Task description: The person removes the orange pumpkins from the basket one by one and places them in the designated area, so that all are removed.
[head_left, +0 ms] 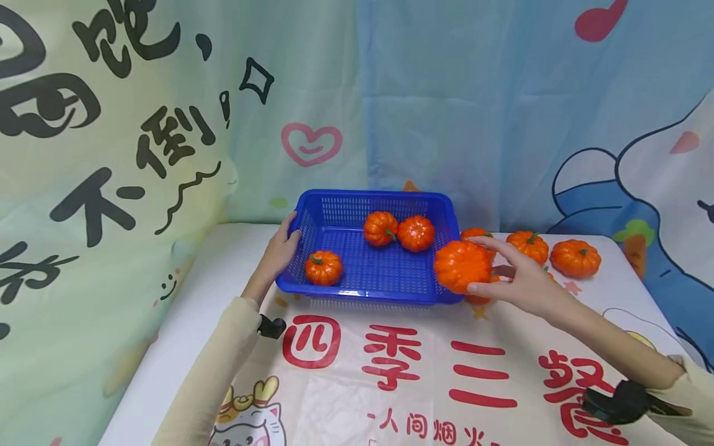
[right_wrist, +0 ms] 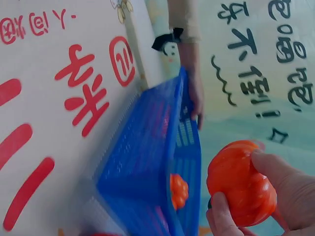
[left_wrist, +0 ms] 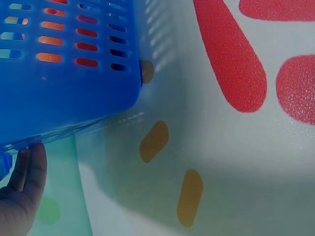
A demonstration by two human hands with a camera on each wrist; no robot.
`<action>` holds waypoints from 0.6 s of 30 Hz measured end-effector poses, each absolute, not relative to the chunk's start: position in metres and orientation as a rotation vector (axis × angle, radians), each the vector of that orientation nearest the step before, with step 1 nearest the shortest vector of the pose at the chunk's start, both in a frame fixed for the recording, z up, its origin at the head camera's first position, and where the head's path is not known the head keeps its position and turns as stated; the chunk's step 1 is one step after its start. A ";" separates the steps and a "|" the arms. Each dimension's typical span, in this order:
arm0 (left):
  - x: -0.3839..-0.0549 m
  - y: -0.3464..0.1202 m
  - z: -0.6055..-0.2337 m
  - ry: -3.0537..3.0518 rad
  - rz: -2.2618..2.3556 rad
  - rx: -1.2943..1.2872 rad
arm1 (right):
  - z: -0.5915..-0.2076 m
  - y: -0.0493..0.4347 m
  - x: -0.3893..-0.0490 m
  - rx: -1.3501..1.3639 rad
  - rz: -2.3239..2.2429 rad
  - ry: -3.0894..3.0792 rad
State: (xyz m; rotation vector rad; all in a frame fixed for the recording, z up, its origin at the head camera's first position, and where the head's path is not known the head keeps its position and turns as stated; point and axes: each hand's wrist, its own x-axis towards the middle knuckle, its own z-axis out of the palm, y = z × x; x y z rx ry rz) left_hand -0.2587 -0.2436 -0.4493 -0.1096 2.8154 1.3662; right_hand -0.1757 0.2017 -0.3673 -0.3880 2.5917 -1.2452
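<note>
A blue plastic basket [head_left: 362, 296] with slotted walls stands near the back of the table, holding three small orange pumpkins: one at the front left [head_left: 324, 267] and two towards the back, a pumpkin [head_left: 381, 228] beside another [head_left: 416, 233]. My left hand [head_left: 281, 249] grips the basket's left rim; its fingers [left_wrist: 35, 172] show against the wall in the left wrist view. Between thumb and fingers, my right hand [head_left: 524, 280] holds an orange pumpkin [head_left: 462, 267] at the basket's right edge. The right wrist view shows this pumpkin [right_wrist: 241, 183] pinched, its underside partly covered by the fingers.
Right of the basket lie several more pumpkins, among them one by the back edge [head_left: 527, 246] and one farther right [head_left: 576, 259]; others are partly hidden behind my right hand. The tablecloth [head_left: 424, 371] carries red printed characters. A printed curtain [head_left: 435, 111] hangs behind the table.
</note>
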 end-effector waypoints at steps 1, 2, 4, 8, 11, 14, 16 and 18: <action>-0.259 -0.243 -0.449 2.814 1.365 -0.111 | -0.367 0.208 -0.174 -0.360 -1.241 2.602; -0.259 -0.243 -0.449 2.812 1.363 -0.114 | -0.367 0.214 -0.173 -0.333 -1.233 2.618; -0.259 -0.242 -0.449 2.810 1.361 -0.120 | -0.368 0.226 -0.171 -0.299 -1.221 2.657; -0.257 -0.241 -0.447 2.799 1.374 -0.120 | -0.373 0.245 -0.168 -0.275 -1.262 2.729; -0.258 -0.241 -0.447 2.798 1.380 -0.113 | -0.377 0.261 -0.166 -0.245 -1.290 2.782; -0.258 -0.241 -0.447 2.798 1.390 -0.110 | -0.382 0.275 -0.164 -0.197 -1.298 2.822; -0.258 -0.242 -0.448 2.797 1.392 -0.109 | -0.385 0.284 -0.162 -0.181 -1.314 2.838; -0.258 -0.242 -0.448 2.790 1.399 -0.108 | -0.388 0.292 -0.162 -0.175 -1.318 2.870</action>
